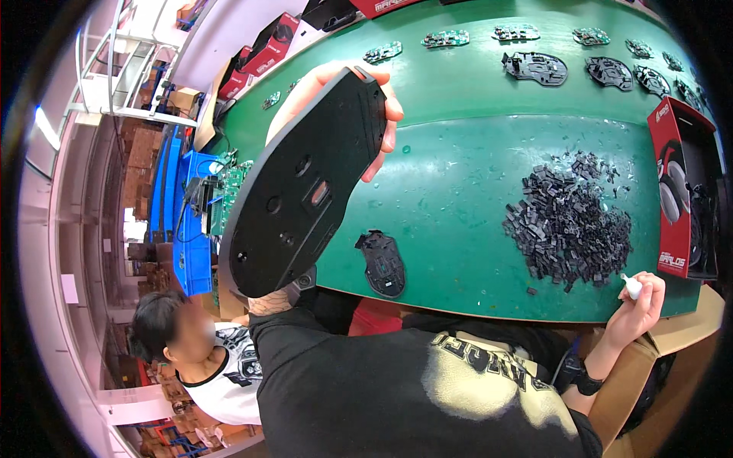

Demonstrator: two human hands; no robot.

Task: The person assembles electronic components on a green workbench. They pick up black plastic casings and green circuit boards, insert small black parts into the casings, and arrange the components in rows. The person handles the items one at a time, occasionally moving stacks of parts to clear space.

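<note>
My left hand (305,91) is raised close to the camera and wrapped round a black mouse base (305,183). The flat underside of that base faces me, with round holes and a small oblong window. The thumb side of the hand is partly hidden behind it. At the right front edge of the table, my right hand (643,309) grips a small white dropper bottle (633,287) with its thin nozzle pointing up and left. Beside it lies a big heap of small black plastic pieces (569,221). Another mouse base (383,263) lies inside up near the table's front edge.
Green circuit boards (447,39) and more black mouse bases (534,69) line the far side of the green table (450,175). A red box (676,183) stands at the right. Blue bins (191,259) sit left, and a person (202,359) is lower left.
</note>
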